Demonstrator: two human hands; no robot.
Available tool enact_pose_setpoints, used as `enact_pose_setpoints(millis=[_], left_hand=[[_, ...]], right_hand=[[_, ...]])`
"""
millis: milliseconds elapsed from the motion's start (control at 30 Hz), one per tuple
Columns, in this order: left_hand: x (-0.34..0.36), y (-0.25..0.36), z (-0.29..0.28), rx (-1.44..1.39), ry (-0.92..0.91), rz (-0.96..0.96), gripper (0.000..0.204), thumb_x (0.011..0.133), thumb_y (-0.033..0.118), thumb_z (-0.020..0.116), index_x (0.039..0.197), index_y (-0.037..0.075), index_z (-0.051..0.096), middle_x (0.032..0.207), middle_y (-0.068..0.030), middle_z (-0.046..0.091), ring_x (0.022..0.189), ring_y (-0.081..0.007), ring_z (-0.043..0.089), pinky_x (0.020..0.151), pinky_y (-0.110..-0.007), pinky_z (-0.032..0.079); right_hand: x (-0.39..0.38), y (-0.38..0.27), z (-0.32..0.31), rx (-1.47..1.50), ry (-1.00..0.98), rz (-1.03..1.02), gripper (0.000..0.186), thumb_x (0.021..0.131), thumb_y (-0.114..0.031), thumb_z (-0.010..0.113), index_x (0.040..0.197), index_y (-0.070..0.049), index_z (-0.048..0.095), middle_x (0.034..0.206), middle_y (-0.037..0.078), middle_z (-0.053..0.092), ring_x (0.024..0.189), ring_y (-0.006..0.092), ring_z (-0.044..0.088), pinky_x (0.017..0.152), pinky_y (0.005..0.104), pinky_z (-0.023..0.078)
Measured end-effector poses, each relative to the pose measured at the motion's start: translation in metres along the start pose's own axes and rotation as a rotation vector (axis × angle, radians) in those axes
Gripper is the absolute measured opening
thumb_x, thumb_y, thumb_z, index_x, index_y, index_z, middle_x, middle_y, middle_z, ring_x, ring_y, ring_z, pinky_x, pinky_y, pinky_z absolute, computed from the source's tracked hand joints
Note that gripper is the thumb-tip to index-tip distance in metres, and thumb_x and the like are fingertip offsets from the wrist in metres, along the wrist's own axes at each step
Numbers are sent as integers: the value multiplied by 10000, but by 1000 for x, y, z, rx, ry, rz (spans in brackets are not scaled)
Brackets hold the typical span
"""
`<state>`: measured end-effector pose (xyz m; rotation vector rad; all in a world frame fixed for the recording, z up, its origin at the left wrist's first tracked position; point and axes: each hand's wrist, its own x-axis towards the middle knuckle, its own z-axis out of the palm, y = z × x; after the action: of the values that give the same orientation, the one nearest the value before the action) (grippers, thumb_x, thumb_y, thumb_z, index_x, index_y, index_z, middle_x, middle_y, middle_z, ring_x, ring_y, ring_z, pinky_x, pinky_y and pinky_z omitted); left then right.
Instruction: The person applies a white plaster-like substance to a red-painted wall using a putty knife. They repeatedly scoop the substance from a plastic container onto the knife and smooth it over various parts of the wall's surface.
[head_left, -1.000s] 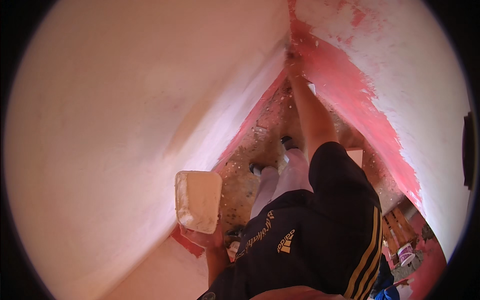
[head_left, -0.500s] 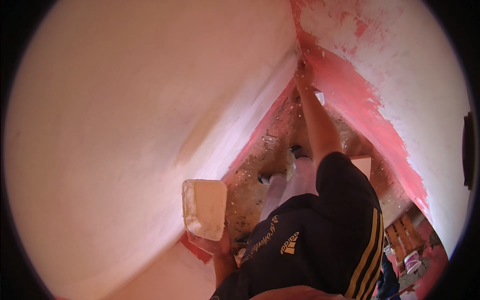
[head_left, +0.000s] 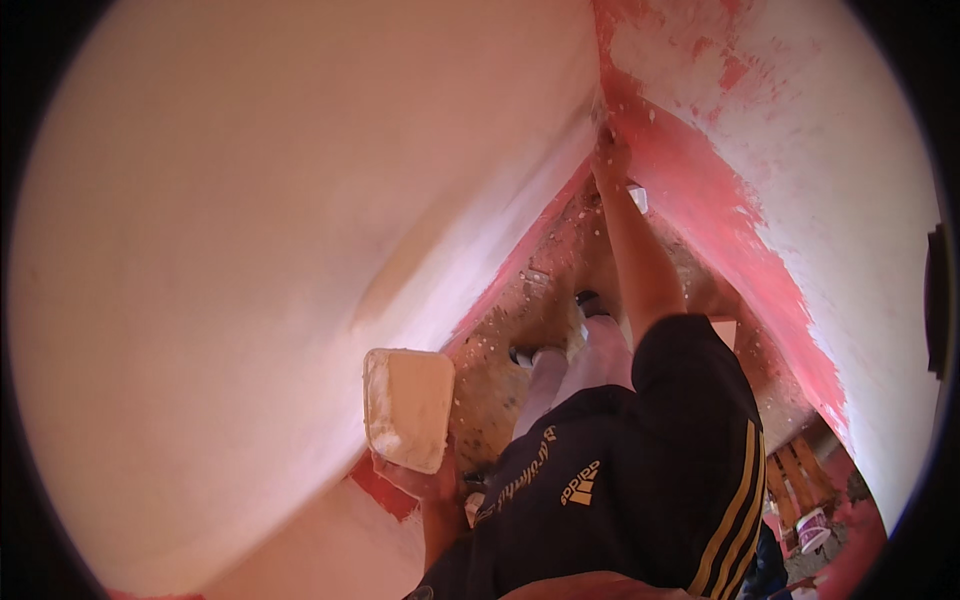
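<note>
My left hand (head_left: 428,484) grips a cream rectangular tub (head_left: 414,388) from its lower end, beside the left wall. Whitish paste or paint is smeared inside the tub. My right arm stretches far forward into the corner where the two walls meet. There my right hand (head_left: 609,160) is closed near the wall seam; whatever it holds is too small and dark to make out. The left wall (head_left: 260,240) is pale and mostly smooth. Uneven white patches cover the right wall (head_left: 840,200), with a broad red band (head_left: 720,210) left bare along its lower part.
Below me the floor (head_left: 500,350) is brown and spattered with white spots. A small white object (head_left: 638,198) lies in the corner. At the lower right are a wooden pallet (head_left: 800,478) and a white-and-purple bucket (head_left: 813,531). A dark object (head_left: 938,300) shows at the right rim.
My right hand is slightly lower in the corner. The tub in my left hand has risen a little in the picture, and the view has shifted slightly.
</note>
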<state>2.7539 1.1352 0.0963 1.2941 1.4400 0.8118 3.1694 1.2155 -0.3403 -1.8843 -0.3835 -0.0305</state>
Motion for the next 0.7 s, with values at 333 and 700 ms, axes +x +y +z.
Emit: enact_pose_setpoints(millis=[333, 700], left_hand=[[-3, -28, -20, -478, 68, -47, 625, 819, 117, 800, 1350, 11, 488, 1298, -159, 562, 1149, -250, 592, 878, -444, 565], [-2, -27, -28, -548, 37, -234, 638, 958, 597, 409, 1427, 170, 480, 1350, -66, 571, 1193, -328, 579, 827, -546, 536]], right_hand=[[-251, -81, -52, -40, -823, -37, 412, 1038, -278, 448, 1388, -85, 549, 1102, 276, 675, 1018, 416, 663, 920, 507, 505], [-145, -105, 35, -112, -319, 323, 405, 1034, -331, 490, 1219, -14, 660, 1067, 279, 682, 1049, 438, 640, 966, 448, 489]])
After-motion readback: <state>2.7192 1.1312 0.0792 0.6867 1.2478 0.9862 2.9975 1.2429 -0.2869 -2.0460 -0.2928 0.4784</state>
